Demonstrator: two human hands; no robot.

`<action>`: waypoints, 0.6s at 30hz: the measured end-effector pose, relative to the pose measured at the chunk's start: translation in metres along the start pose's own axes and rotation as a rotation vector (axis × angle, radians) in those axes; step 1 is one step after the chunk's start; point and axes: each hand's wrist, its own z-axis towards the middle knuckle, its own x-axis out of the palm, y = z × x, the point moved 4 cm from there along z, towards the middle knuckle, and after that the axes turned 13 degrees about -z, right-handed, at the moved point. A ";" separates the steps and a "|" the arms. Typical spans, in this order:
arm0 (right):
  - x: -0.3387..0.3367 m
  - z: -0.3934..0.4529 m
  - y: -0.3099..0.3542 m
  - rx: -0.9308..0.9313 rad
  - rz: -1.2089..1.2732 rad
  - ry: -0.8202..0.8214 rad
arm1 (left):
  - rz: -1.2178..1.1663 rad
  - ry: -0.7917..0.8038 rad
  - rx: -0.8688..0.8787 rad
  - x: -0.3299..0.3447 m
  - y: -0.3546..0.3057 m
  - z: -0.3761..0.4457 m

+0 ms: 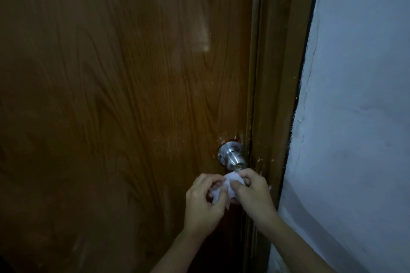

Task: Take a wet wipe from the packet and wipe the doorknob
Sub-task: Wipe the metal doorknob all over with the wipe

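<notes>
While the silver doorknob [232, 157] stands bare on the brown door [124, 99], a crumpled white wet wipe [224, 187] is held just below it, pinched between the left hand [203, 200] and right hand [255, 190], fingers of both clamped on it.

No legible text, label, brand mark, number or sign appears on any surface in view. The wood-grain door [124, 99] carries no plate or sticker. The metal doorknob [233, 157] shows no readable engraving. The white wipe [224, 188] is unprinted. The door frame [279, 73] and the pale wall [359, 95] are unmarked.
</notes>
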 end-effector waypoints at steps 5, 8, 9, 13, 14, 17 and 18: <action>-0.003 0.000 0.009 0.002 0.180 0.161 | -0.009 0.064 -0.045 0.003 0.004 0.008; -0.012 0.005 0.007 -0.035 0.080 0.013 | 0.001 -0.027 -0.020 0.000 0.003 0.019; -0.017 0.006 0.005 -0.035 0.033 -0.083 | 0.016 -0.076 -0.005 -0.001 0.002 0.026; -0.026 0.011 -0.001 -0.017 -0.169 -0.217 | 0.105 -0.062 0.088 0.008 -0.007 0.054; -0.024 0.014 -0.004 0.004 -0.187 -0.159 | 0.146 0.001 0.118 0.014 -0.009 0.060; -0.017 0.021 -0.010 0.035 -0.202 0.005 | 0.400 0.266 0.287 0.036 -0.014 0.067; -0.015 0.022 -0.011 0.032 -0.209 0.025 | 0.498 0.330 0.361 0.041 -0.014 0.068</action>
